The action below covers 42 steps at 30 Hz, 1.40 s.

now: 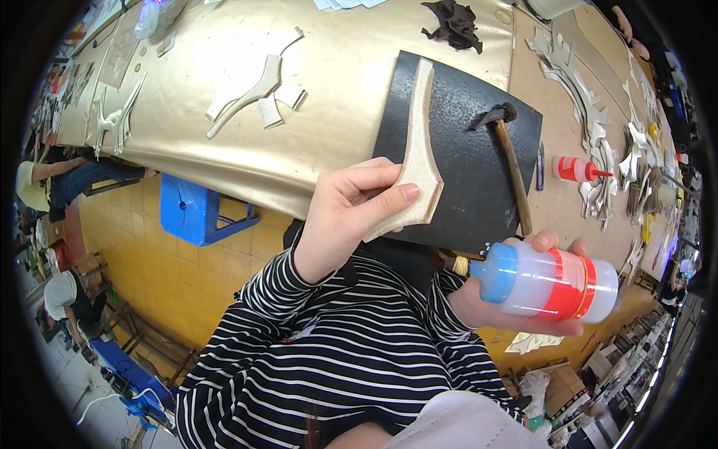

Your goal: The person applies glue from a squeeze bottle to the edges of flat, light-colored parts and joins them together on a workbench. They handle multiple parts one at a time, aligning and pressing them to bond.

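Pinched between the thumb and fingers of my left hand [340,213] is a curved, cream-coloured cut-out piece [422,135] with a brown edge. Its narrow arm points away from me, above a black board [464,97]. My right hand [471,305] is wrapped round a translucent squeeze bottle [520,283] with a blue cap and a red label. The bottle lies on its side in the hand, cap end toward the left, apart from the piece. On the board's right part rests a hammer [514,176] with a wooden handle.
Similar cut-outs [262,86] lie on the gold table cover [336,75], with dark scraps [452,26] at the far edge. Right of the board are a pen [540,166], a red-labelled bottle [576,169] and stacked cut-outs [580,86]. A blue stool [191,209] stands at left; people are beyond.
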Available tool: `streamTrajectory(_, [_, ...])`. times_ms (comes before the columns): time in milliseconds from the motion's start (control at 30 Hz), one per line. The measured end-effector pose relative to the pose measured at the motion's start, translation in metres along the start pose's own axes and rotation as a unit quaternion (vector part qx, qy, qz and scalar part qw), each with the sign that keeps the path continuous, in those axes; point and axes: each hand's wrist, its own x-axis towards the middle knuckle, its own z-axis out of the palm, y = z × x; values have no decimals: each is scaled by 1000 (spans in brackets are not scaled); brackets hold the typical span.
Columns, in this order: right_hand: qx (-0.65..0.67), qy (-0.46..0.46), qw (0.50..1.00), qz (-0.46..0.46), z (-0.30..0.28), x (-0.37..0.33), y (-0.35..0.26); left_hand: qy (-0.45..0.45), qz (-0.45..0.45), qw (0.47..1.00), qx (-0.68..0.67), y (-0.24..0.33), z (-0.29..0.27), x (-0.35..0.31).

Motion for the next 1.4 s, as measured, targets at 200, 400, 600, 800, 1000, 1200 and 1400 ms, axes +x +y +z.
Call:
streamTrajectory(200, [-150, -109, 980, -71, 0, -3, 3, 15, 47, 995, 84, -1, 7, -2])
streamTrajectory(400, [-348, -245, 904, 38, -7, 4, -27, 12, 73, 987, 144, 0, 12, -4])
streamTrajectory(600, [-450, -272, 851, 9, -10, 11, -27, -17, 89, 975, 204, 4, 8, -7])
streamTrajectory(800, [-496, -43, 849, -176, -5, 12, 14, -39, 70, 976, 203, 6, 5, -9])
streamTrajectory(1000, [-391, 278, 868, -126, -5, 26, 24, 149, 76, 981, 98, 15, -47, 2])
streamTrajectory(1200, [-147, 349, 903, 200, -57, 14, 9, 254, 146, 954, 57, 64, -167, 21])
streamTrajectory(1400, [43, 282, 899, 333, -91, -2, 6, 263, 102, 926, 251, 82, -248, 52])
